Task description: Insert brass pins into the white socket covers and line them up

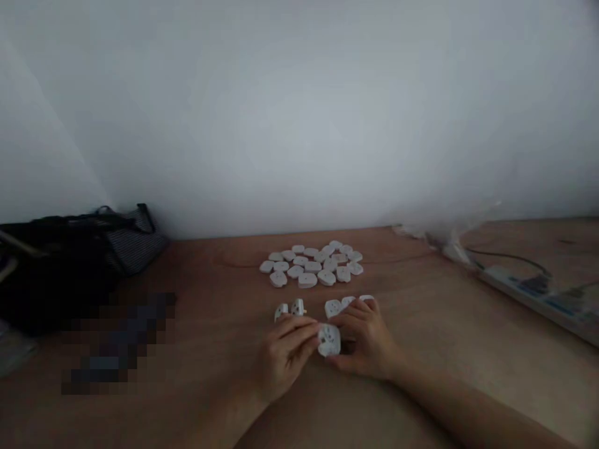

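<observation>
Seen from the head view, a white plug piece (330, 342) sits near, between the hands. The right hand (370, 338) pinches it with thumb and fingers; the left hand (283, 352) meets its left edge, whether gripping I can't tell. Handling this one seems the step; next calls for a steady hold, I'd say, clear of the far cluster of white pieces (312, 267).

White, rounded-square plastic plug piece (329, 340), held between left hand (287, 354) and right hand (367, 340)
Its dark-marked face turns toward the viewer; finer detail is blurred. Two white upright plug pieces with dark holes (296, 307) stand near 10 o'clock of it, partly hidden; three white rounded plug pieces (333, 307) sit from 12 to 2; a loose white plug-piece cluster (312, 266) spreads farther off, toward 12.
</observation>
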